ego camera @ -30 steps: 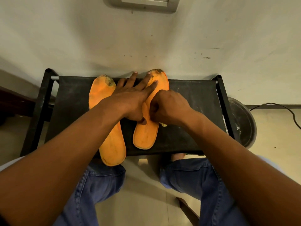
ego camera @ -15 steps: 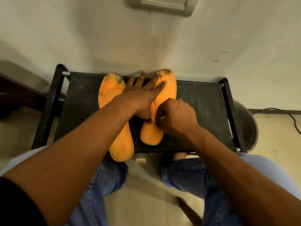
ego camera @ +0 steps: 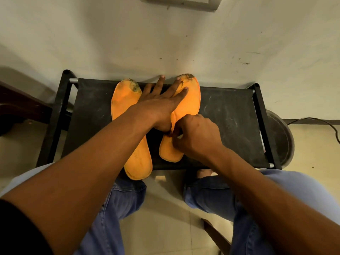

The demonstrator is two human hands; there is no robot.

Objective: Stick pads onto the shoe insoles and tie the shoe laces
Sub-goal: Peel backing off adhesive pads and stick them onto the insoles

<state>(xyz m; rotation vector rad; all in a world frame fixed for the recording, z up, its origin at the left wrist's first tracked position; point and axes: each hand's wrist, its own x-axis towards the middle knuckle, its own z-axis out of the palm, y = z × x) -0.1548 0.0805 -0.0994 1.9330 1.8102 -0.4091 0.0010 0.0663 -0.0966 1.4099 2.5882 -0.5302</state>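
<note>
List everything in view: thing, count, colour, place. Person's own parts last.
insoles: two, orange, side by side on the stand; the left one overhangs its near edge
stand: one, black, against the wall
wall: off-white, scuffed, behind the stand
round pan: one, dark, on the floor right of the stand
cable: one, black, along the floor at right
jeans: blue, on both legs below
left hand: flat, fingers spread over the right insole
right hand: fingers curled at that insole's middle; what it holds is hidden

Bare rack top (ego camera: pixel 230 126) right of insoles (ego camera: pixel 189 100); wall (ego camera: pixel 165 43) behind.
</note>
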